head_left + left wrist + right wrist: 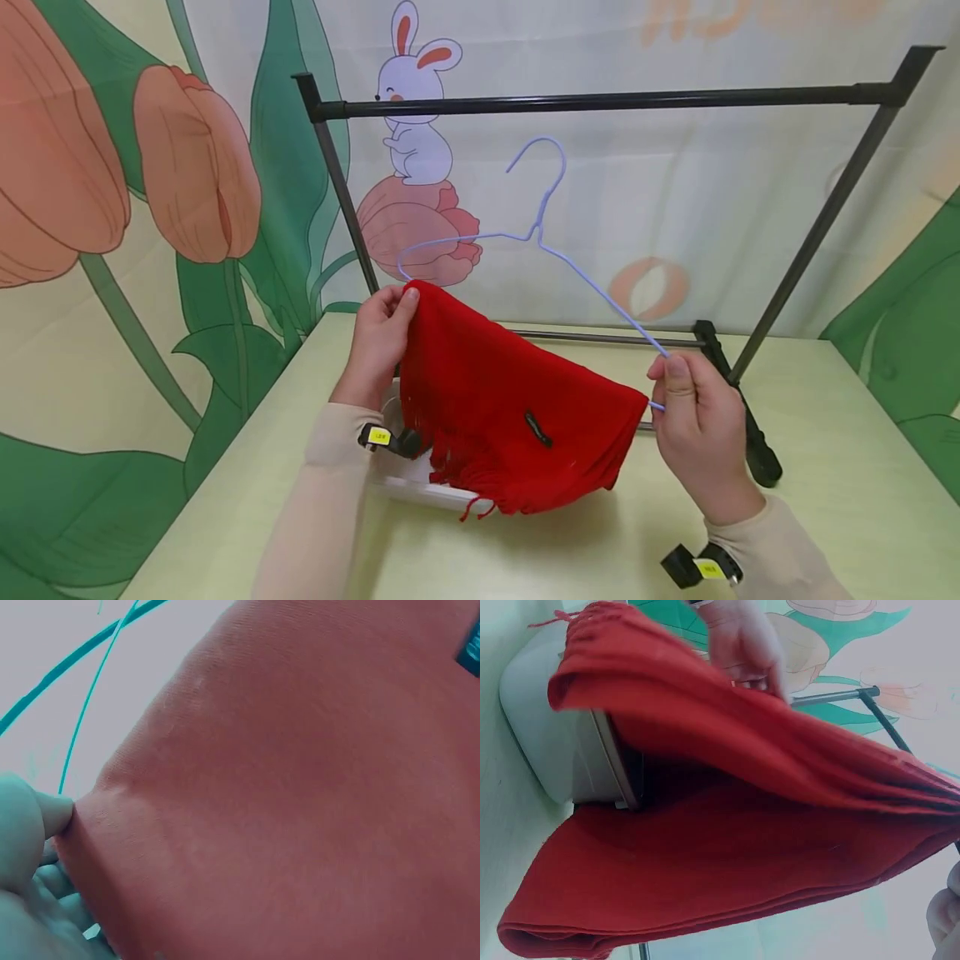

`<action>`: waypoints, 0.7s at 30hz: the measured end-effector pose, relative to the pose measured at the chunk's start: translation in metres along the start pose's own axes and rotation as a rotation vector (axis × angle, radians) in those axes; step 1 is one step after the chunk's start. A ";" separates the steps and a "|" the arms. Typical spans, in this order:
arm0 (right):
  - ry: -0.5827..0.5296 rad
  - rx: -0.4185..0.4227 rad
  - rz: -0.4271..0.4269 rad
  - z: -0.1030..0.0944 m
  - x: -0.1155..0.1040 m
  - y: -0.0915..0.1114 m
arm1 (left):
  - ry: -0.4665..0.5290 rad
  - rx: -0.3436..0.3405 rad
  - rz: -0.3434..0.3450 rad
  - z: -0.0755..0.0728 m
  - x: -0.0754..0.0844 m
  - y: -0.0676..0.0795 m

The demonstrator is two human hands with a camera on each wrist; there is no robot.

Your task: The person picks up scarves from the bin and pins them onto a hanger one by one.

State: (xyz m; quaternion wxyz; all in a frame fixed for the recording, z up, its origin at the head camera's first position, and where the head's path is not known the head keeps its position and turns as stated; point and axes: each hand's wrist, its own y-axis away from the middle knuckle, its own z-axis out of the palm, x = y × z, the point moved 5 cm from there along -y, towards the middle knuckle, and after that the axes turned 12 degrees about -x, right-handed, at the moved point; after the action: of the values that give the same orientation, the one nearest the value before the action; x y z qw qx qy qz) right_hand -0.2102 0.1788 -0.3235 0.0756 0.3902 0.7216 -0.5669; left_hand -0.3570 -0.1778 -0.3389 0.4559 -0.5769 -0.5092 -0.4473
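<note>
A red fringed scarf (495, 392) hangs folded over a pale blue wire hanger (539, 225), whose hook points up. My left hand (378, 343) pinches the scarf's upper left corner between thumb and fingers; the left wrist view shows this hand (22, 840) at the cloth's edge. Whether it also grips the hanger is hidden. With thumb and fingers, my right hand (697, 421) holds the hanger's right end, just beyond the scarf. A small dark strip (537, 429) shows on the cloth. In the right wrist view the scarf (705, 855) droops in layers with an opening between them.
Behind the hanger stands a black rack with a top bar (600, 102) and a foot (761, 450) on the right. A white bin (405, 492) sits on the table (247, 500) under the scarf, partly covered. A printed cloth (510, 50) hangs behind.
</note>
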 end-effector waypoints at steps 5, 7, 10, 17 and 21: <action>-0.022 -0.012 0.023 0.000 -0.001 0.003 | -0.050 0.015 0.011 -0.003 0.014 -0.002; -0.048 -0.006 0.023 0.001 -0.001 0.002 | -0.080 0.004 -0.014 -0.003 0.012 -0.001; -0.106 0.005 0.036 0.001 0.001 -0.001 | -0.095 -0.003 -0.041 -0.004 0.007 0.001; -0.180 0.020 0.101 -0.007 0.003 -0.010 | -0.092 0.013 0.045 -0.010 0.009 0.005; -0.184 0.030 0.148 -0.021 0.003 -0.018 | -0.092 0.016 0.104 -0.011 0.017 0.009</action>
State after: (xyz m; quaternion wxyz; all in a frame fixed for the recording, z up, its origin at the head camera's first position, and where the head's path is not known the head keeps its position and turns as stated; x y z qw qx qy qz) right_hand -0.2166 0.1979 -0.3044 0.1773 0.3897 0.6721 -0.6041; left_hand -0.3471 -0.1858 -0.3205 0.4590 -0.6189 -0.5027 -0.3919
